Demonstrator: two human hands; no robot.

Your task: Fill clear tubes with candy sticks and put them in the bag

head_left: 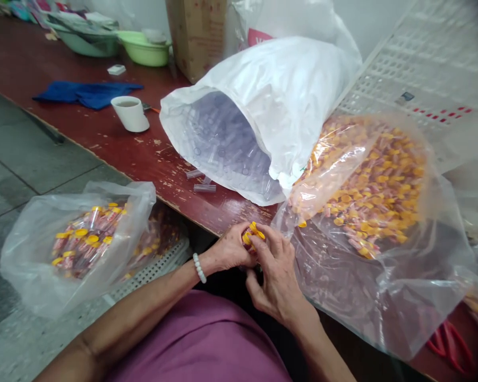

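Observation:
My left hand (236,247), with a white bead bracelet at the wrist, is wrapped round several yellow-capped pieces (254,236). The fingers of my right hand (276,265) press on the same yellow caps from the right. Both hands are close together over my lap at the table's front edge. Beyond them a white sack (279,90) lies on its side, its mouth showing many clear tubes (223,138). Right of it, a clear plastic bag (350,286) bears a heap of small yellow-capped pieces (386,180). A few loose tubes (204,188) lie before the sack.
Lower left, a clear bag (27,254) of capped tubes sits by a white basket (143,273). On the red table (87,124) are a white cup (130,114), a blue cloth (83,93), and green basins (143,50). A white crate (430,69) leans at right, above red-handled scissors (450,345).

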